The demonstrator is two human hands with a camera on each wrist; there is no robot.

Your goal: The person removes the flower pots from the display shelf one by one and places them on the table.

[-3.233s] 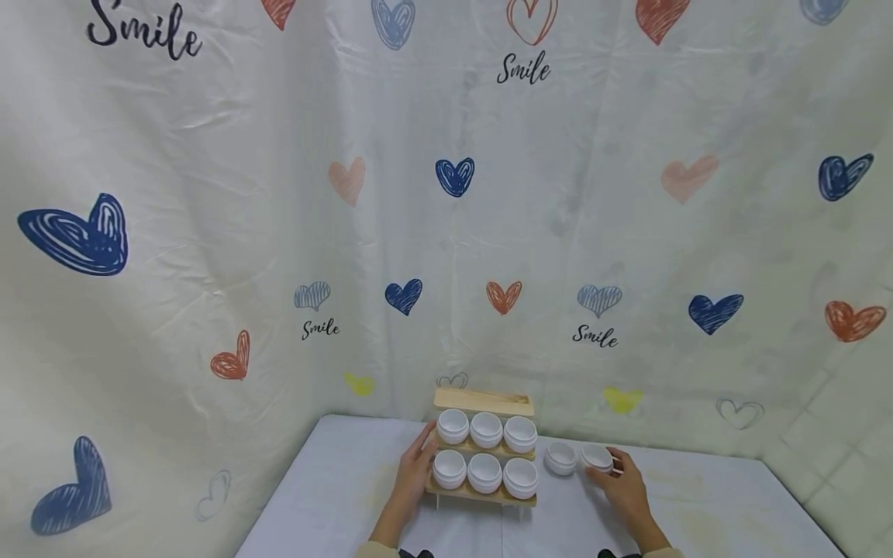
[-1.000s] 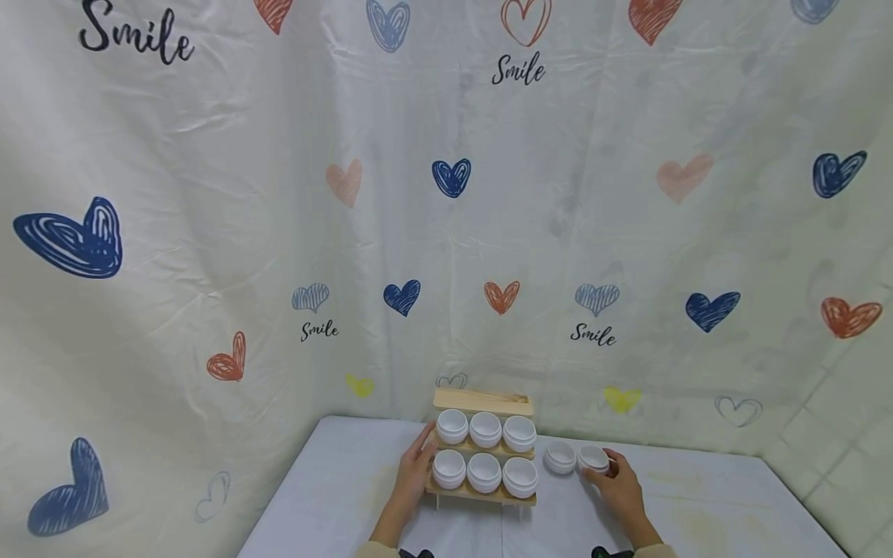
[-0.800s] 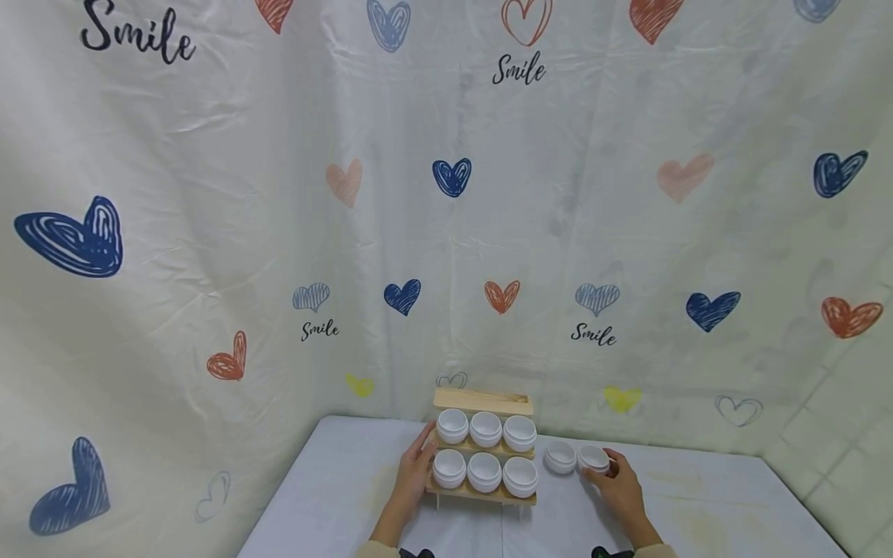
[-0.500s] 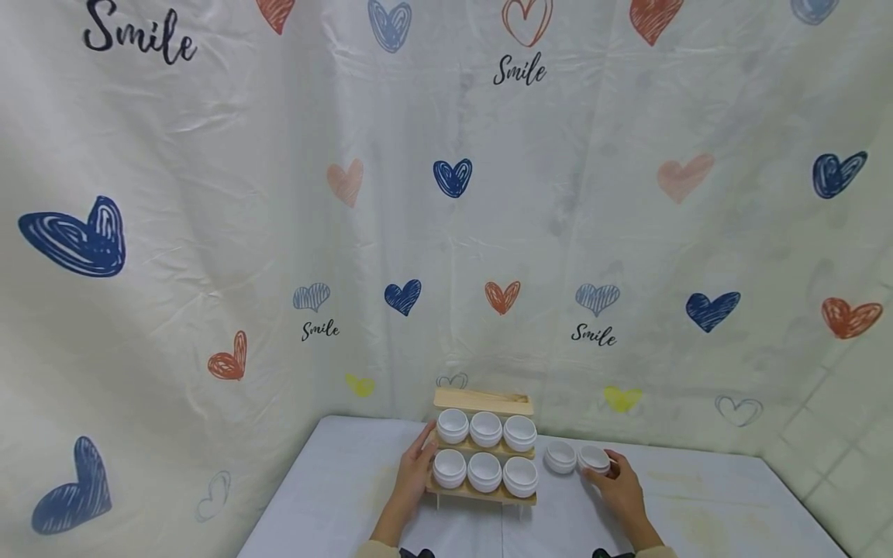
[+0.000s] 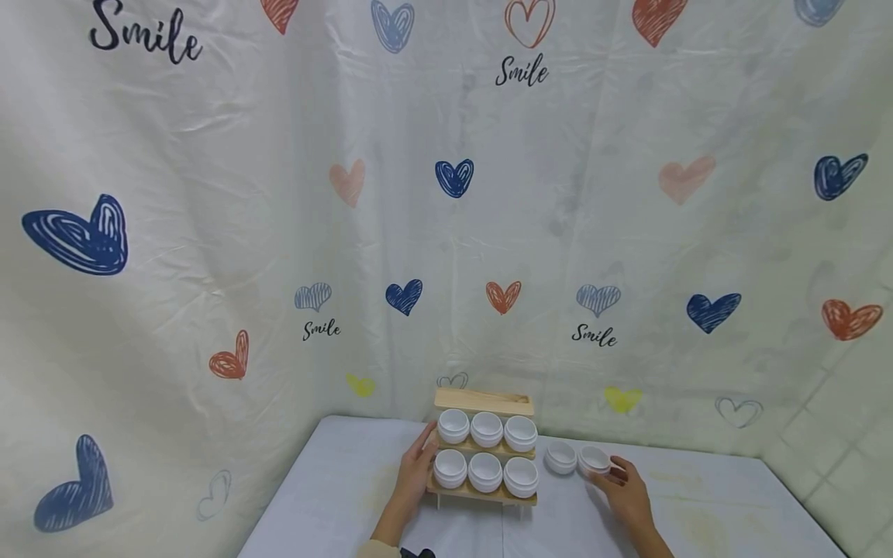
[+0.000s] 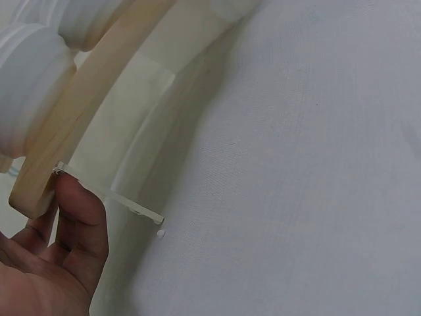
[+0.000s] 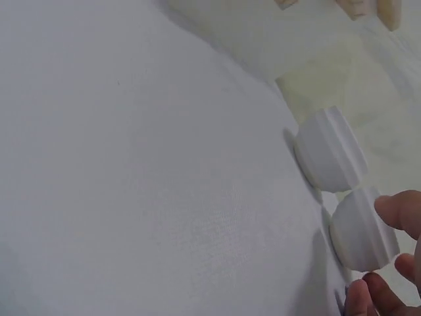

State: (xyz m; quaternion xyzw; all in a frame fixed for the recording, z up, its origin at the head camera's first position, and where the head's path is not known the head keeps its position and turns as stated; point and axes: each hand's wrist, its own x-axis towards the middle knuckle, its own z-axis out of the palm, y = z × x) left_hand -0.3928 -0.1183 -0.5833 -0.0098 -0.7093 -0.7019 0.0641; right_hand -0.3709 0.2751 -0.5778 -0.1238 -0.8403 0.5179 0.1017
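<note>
A two-tier wooden rack (image 5: 483, 401) carries white cups (image 5: 484, 471) in two rows of three. My left hand (image 5: 413, 469) grips the rack's left side; in the left wrist view its fingers and thumb pinch the wooden shelf edge (image 6: 99, 92). Right of the rack, two more white cups stand side by side on the table. My right hand (image 5: 628, 494) is at the outer cup (image 5: 593, 459), fingers loosened and spread around its right side. In the right wrist view the thumb and fingers appear apart from that cup (image 7: 360, 230), or barely touching it.
A white cloth covers the table (image 5: 698, 496). The inner loose cup (image 5: 561, 457) sits between the rack and the outer cup. Behind hangs a white curtain (image 5: 544, 232) printed with hearts. Thin pale supports (image 6: 125, 197) stand under the shelf.
My right hand has let go of the outer cup and drawn slightly back to the right. Earlier that cup was moved slightly left, closer to the other one. The left hand stays on the rack.
</note>
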